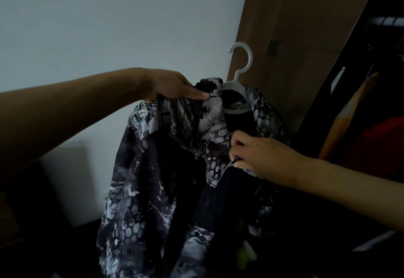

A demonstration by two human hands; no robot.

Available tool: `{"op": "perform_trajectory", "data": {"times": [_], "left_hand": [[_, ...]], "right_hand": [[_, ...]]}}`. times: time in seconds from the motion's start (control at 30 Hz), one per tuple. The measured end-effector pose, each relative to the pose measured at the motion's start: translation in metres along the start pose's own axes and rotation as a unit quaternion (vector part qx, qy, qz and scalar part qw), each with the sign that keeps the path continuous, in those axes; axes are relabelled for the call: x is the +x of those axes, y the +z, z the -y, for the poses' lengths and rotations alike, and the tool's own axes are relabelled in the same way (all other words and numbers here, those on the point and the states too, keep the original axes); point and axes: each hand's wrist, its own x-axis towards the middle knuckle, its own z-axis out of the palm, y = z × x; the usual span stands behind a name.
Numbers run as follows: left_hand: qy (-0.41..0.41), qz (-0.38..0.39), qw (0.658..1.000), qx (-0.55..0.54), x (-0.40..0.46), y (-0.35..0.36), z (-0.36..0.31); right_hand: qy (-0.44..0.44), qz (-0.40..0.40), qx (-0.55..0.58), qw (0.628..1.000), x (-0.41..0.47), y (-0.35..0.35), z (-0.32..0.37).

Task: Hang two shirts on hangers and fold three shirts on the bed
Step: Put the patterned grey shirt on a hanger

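A black-and-white patterned shirt hangs in front of me on a white plastic hanger, whose hook sticks up free above the collar. My left hand grips the shirt's left shoulder near the collar, thumb on top of the cloth. My right hand pinches the front edge of the shirt below the collar, fingers curled round the fabric. The shirt's lower part drops into the dark below.
A pale wall fills the left and centre. A brown wardrobe panel stands behind the hanger. At the right an open dark wardrobe holds hanging clothes, one orange and one red. A dark low shape sits at bottom left.
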Motion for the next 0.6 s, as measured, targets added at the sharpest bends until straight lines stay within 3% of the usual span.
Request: {"op": "perform_trajectory", "data": {"times": [0.27,0.47,0.6], "left_hand": [[-0.006,0.002,1.0,-0.017,-0.002,0.001,0.004],[-0.002,0.004,1.0,-0.01,-0.009,0.005,-0.004],[-0.012,0.004,1.0,-0.019,-0.012,0.002,-0.003]], "right_hand": [[0.082,0.003,0.083,0.993,0.006,-0.005,0.003],[0.036,-0.001,-0.045,0.998,0.014,0.011,0.015],[-0.022,-0.059,-0.096,0.993,0.013,0.012,0.01]]}}
